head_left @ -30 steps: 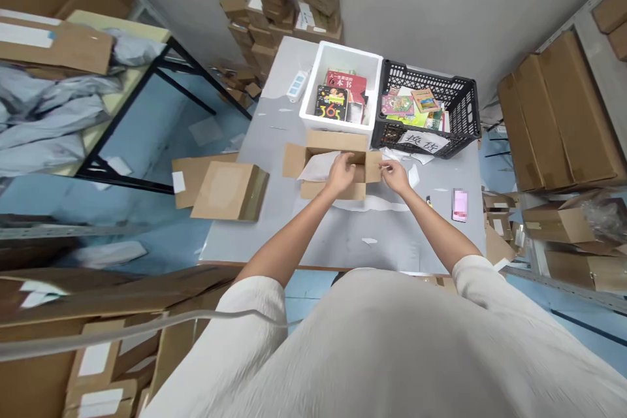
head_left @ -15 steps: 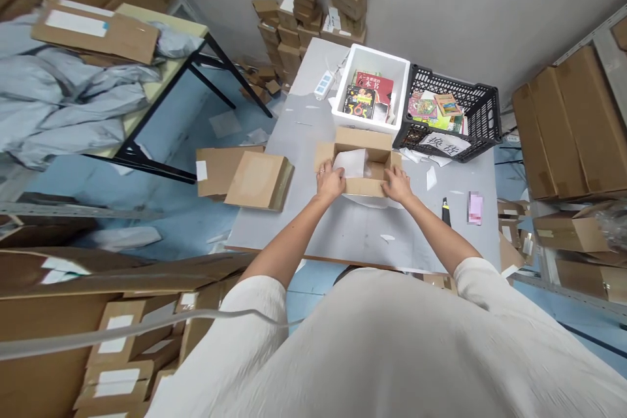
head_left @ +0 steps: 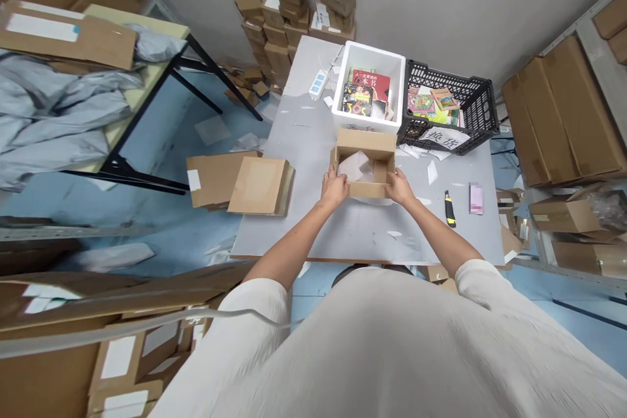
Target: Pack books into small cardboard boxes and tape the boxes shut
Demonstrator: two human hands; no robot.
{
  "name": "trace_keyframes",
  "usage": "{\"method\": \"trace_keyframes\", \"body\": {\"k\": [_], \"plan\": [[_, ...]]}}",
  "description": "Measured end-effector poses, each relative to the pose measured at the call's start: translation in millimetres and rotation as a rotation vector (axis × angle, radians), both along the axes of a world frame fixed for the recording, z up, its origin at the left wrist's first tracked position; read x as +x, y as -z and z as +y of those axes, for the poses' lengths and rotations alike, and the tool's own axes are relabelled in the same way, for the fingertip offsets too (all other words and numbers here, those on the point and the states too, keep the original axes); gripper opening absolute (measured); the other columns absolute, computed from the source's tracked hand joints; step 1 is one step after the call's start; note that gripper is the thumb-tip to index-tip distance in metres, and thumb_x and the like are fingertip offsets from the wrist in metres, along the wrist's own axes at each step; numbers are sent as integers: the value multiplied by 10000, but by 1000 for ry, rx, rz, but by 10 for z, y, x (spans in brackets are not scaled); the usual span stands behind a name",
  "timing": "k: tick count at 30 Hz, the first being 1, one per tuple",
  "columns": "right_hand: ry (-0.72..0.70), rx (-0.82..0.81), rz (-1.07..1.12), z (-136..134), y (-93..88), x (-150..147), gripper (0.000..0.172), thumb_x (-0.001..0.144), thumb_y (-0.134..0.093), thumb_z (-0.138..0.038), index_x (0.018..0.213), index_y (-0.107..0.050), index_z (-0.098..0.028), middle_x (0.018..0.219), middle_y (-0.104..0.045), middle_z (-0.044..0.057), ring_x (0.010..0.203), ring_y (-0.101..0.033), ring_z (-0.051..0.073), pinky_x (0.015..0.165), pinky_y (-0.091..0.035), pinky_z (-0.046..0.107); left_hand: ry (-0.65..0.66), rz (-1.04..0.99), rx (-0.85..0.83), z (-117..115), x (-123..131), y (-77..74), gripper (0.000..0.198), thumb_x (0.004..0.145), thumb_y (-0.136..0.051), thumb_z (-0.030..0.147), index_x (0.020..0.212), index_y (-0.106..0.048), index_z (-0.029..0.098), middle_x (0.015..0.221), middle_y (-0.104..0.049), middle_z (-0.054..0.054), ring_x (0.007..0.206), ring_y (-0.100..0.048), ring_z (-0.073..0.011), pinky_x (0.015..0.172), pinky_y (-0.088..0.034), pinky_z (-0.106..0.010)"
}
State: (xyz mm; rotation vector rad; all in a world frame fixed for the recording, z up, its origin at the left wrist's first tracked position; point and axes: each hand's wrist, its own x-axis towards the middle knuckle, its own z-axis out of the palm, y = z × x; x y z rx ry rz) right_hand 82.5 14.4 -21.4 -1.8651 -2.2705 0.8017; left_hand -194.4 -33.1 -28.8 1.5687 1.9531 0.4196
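An open cardboard box [head_left: 366, 191] sits on the grey table [head_left: 343, 235], its far flap standing up. Inside it lies a crumpled white translucent sheet [head_left: 356, 165], to the left. My left hand [head_left: 335, 188] grips the box's left side near the front corner, fingers outside and thumb at the rim. On the opposite side, my right hand [head_left: 400, 187] holds the right front corner. White sheet material shows under the front of the box.
Behind the box are a white foam bin [head_left: 368, 123] with books and a black crate [head_left: 490, 111]. A yellow-black cutter [head_left: 449, 209] and pink item [head_left: 475, 198] lie right. Flat cardboard [head_left: 258, 185] is at the left edge, a power strip [head_left: 318, 85] at the back.
The box's side flaps, spread outward before, are now upright or folded in beneath my hands. The sheet inside has shifted shape. The whole view has turned slightly.
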Motion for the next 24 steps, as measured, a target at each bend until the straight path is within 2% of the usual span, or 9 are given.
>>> {"method": "trace_keyframes", "body": {"k": [4,8,14,20,24], "plan": [[27,-1,59,-111,-7,71,722,896,-677,-214,1612,-669,-125,1784,-497,221,1637,-502,424,1394,-414,557,42,-19,2,-84,30,-23,369,945,-749,364,1278,-818,220,1824,-420,-198,1603,-475,-523,1304,-447,-675],[53,8,51,-187,-22,149,710,909,-678,-235,1609,-673,-117,1797,-485,222,1667,-476,412,1401,-407,538,60,-23,42,-139,100,-105,376,923,-810,333,1285,-806,231,1860,-361,-186,1635,-432,-520,1333,-416,-667],[72,40,101,-261,-52,318,712,900,-679,-240,1607,-686,-155,1785,-515,195,1664,-493,394,1396,-414,552,68,-1,64,-169,262,-262,363,945,-786,293,1302,-784,230,1836,-374,-200,1605,-462,-510,1330,-422,-661],[110,53,134,-367,-161,655,713,920,-676,-258,1621,-674,-133,1811,-483,217,1669,-490,406,1405,-396,561,100,39,93,-178,559,-431,364,948,-781,309,1303,-779,229,1772,-424,-204,1555,-502,-508,1318,-444,-646],[152,97,192,-429,-214,968,697,912,-698,-282,1601,-695,-170,1807,-501,188,1695,-457,409,1419,-379,587,129,72,131,-154,859,-583,377,943,-781,312,1313,-769,237,1745,-445,-197,1533,-516,-502,1307,-460,-652]]}}
